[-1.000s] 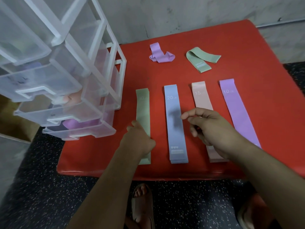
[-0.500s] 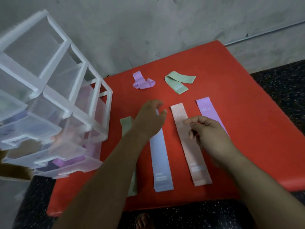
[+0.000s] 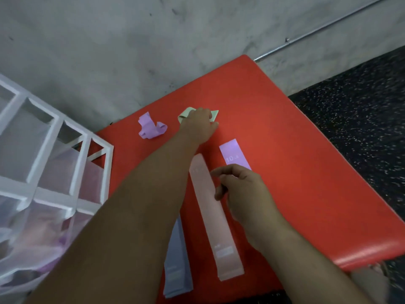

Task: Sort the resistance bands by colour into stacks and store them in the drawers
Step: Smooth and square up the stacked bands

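Left hand [image 3: 198,125] reaches far across the red table [image 3: 285,172] and lies on the folded green band [image 3: 186,114] near the back edge, fingers down on it, cannot tell if they've closed around it; right hand [image 3: 243,189] hovers loosely curled and holding nothing, over the near part of the flat purple band [image 3: 231,153] marked 10, just right of the pink band [image 3: 210,216]. Pink band lies flat lengthwise, near end close to the table's front edge; blue band [image 3: 177,266] left of it, mostly hidden under the left forearm, its near end at the front edge. Crumpled purple band [image 3: 151,128] sits left of the green one, apart from it, near the back left corner. Right half of table is bare red out to its right edge, with dark speckled floor [image 3: 350,119] beyond; grey wall [image 3: 153,40] runs right behind the table. Translucent white drawer unit [image 3: 50,163] stands at the table's left edge, upper compartments look empty, lower drawers show blurry pinkish and purple shapes, contents too unclear to name
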